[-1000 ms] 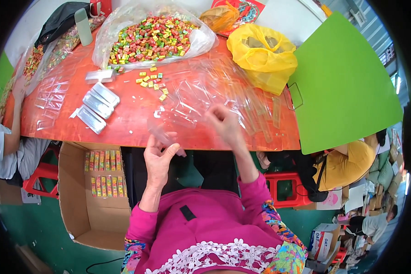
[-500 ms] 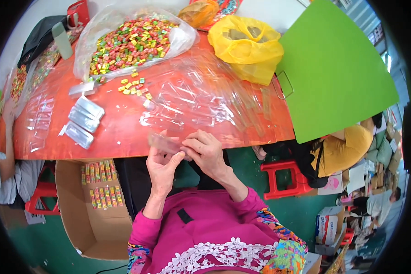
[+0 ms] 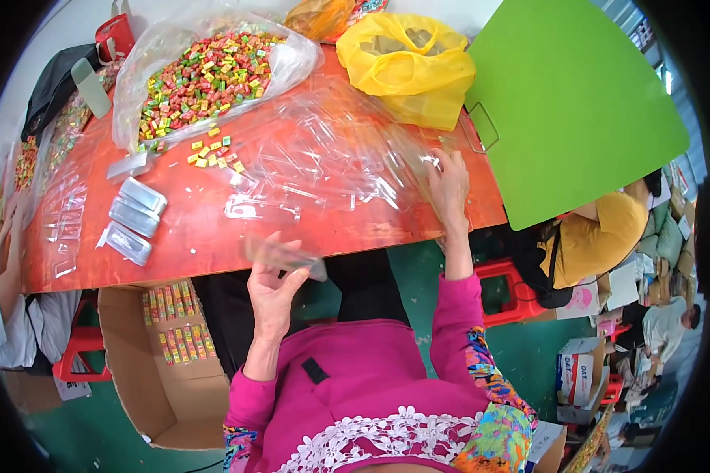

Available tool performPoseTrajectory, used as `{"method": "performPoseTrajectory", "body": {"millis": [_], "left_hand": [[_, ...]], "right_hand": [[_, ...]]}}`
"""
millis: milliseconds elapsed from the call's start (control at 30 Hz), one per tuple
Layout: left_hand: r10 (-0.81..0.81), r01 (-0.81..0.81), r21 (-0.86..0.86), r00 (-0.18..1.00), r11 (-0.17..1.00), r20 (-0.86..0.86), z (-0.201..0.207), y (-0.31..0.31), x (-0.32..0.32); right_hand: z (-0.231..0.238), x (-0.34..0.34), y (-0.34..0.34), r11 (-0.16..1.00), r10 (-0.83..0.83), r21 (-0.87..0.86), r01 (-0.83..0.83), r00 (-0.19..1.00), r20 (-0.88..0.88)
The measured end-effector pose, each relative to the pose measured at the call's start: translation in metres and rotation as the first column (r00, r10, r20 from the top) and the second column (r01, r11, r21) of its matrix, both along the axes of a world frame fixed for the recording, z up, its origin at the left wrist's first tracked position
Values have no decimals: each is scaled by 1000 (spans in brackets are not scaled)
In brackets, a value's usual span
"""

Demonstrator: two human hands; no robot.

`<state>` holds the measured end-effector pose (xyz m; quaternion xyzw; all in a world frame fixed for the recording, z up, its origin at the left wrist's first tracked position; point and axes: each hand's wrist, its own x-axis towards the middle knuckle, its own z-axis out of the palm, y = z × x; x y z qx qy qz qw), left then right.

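Note:
My left hand (image 3: pixel 271 296), at the table's near edge, has its thumb and fingers closed around a small clear plastic case (image 3: pixel 314 268), blurred by motion. Out to the right, my right hand (image 3: pixel 451 189) lies with bent fingers at the pile of clear plastic sleeves (image 3: pixel 355 173), seemingly pinching one at the right end. A group of clear cases (image 3: pixel 138 206) lies on the left of the red table (image 3: pixel 185 256). Several loose wrapped candies (image 3: pixel 211 152) lie beyond them, in front of a large clear bag of candies (image 3: pixel 213 79).
A yellow plastic bag (image 3: pixel 406 67) stands at the back, beside a large green board (image 3: pixel 576 118). Below the table's left side, a cardboard box (image 3: pixel 146 394) holds rows of filled packs. Another person's arm (image 3: pixel 8 244) is at the left; a person in yellow (image 3: pixel 588 244) sits right. A red stool (image 3: pixel 501 292) stands nearby.
My right hand has left the plastic case and moved right and away to the sleeves. My left hand keeps the case. The view has shifted slightly.

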<state>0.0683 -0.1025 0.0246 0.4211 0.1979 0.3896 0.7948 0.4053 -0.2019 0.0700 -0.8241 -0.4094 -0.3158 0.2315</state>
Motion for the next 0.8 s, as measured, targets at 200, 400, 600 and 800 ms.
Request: {"method": "performPoseTrajectory", "body": {"millis": [200,400,600,800], "left_hand": [[-33,32,18,998,999,53,10,-10,15],[14,-15,31,1000,999,25,4,-8,-3],[131,-131,9,991,991,-14,-3,2,-25],[171,-171,3,985,985,-14,-13,1,-37]], "right_hand": [[3,-149,14,626,709,128,-770,491,-506],[-18,-198,26,717,686,208,-665,622,-377],[-6,-198,32,782,596,255,-569,563,-573],[6,-100,106,851,497,241,-466,568,-656]]}}
